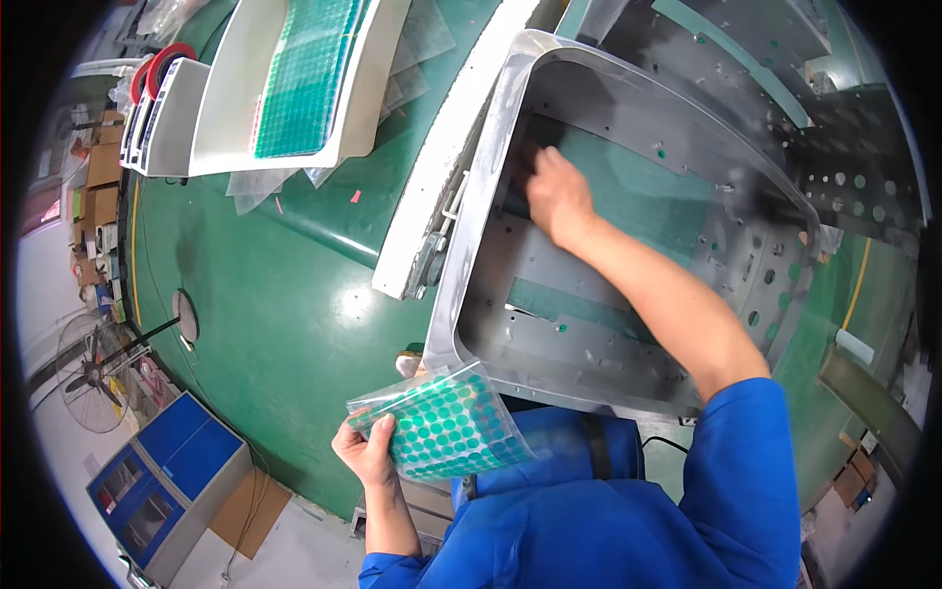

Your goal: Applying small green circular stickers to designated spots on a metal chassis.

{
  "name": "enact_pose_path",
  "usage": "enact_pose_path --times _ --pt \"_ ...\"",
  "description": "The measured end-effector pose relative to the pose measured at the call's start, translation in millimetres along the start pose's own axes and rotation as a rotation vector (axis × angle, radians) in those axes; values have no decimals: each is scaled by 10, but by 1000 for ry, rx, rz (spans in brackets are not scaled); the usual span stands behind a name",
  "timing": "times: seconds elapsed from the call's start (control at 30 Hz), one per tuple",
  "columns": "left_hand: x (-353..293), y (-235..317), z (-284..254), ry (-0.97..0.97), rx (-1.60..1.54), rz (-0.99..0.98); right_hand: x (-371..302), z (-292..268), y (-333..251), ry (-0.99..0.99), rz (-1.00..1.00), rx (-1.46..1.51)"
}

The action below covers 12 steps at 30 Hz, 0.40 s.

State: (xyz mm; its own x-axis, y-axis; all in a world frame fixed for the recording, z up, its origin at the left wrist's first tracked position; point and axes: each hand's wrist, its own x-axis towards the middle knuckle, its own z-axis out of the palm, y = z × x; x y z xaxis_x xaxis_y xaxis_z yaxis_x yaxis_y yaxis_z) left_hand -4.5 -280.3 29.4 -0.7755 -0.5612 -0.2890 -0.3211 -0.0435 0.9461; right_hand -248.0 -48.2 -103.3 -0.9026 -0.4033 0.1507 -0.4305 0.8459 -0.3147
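My left hand (368, 452) pinches the corner of a clear zip bag (479, 369) between thumb and fingers. Sheets of round green stickers (442, 424) show through the plastic, held in front of my body near the housing's lower left corner. A large grey metal housing (479, 211) with rounded corners and a deep inside lies open before me. My right hand (559, 196) reaches into it near its left inner wall, fingers curled together. Shadow and blur hide the fingertips and whatever they hold. A single green dot (561, 328) sits on the metal inside.
A white bin (211, 118) with sheets of green dots (309, 79) stands on the green table at the upper left, beside rolls of red tape (175, 57). A white-edged beam (417, 221) runs along the housing. A fan (93, 373) and blue cabinet (191, 437) stand far left.
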Motion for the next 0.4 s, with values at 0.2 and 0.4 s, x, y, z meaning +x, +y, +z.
enact_pose_path --times 0.2,0.4 --pt "-94 -36 -125 -3 2 4 -230 -47 -139 -17 -14 -105" --pt "-7 -225 -595 9 -26 117 -1023 -1139 -387 -297 365 566"
